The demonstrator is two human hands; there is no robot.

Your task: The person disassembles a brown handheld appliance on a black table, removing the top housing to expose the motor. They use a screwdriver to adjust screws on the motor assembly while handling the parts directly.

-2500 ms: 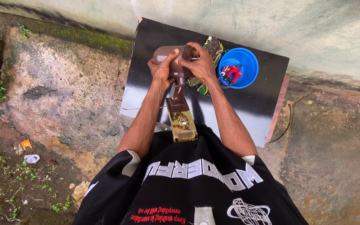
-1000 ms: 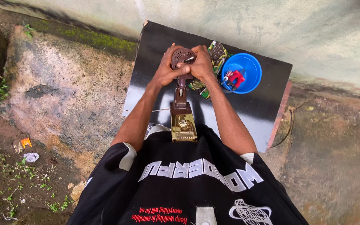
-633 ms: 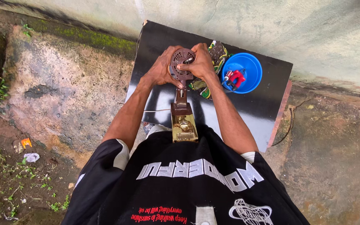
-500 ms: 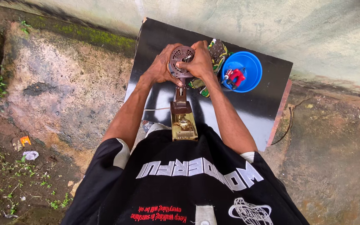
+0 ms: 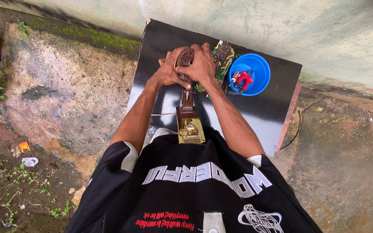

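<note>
Both hands are curled shut around the same thing, a brown round perforated shoe sole (image 5: 185, 57) that sits on the top of an upright metal stand with a brass-coloured base (image 5: 189, 125). The left hand (image 5: 168, 71) wraps the left side of the sole, fingers folded in and thumb lying across toward the stand's post. The right hand (image 5: 202, 64) covers the right side and top, knuckles up, fingers bent down over the edge so that the two hands touch each other in the middle. Only a small patch of the sole shows between them: dark brown, dotted with rows of little holes. The stand rises from just in front of the person's black printed shirt (image 5: 195, 194), over a glossy black rectangular board (image 5: 255, 116) that lies on rough stone ground. On the board, just right of the right hand, lies a green-and-black patterned slipper (image 5: 223, 54), and beside that a round blue plastic bowl (image 5: 260, 69) holding a small red object (image 5: 243, 80).
</note>
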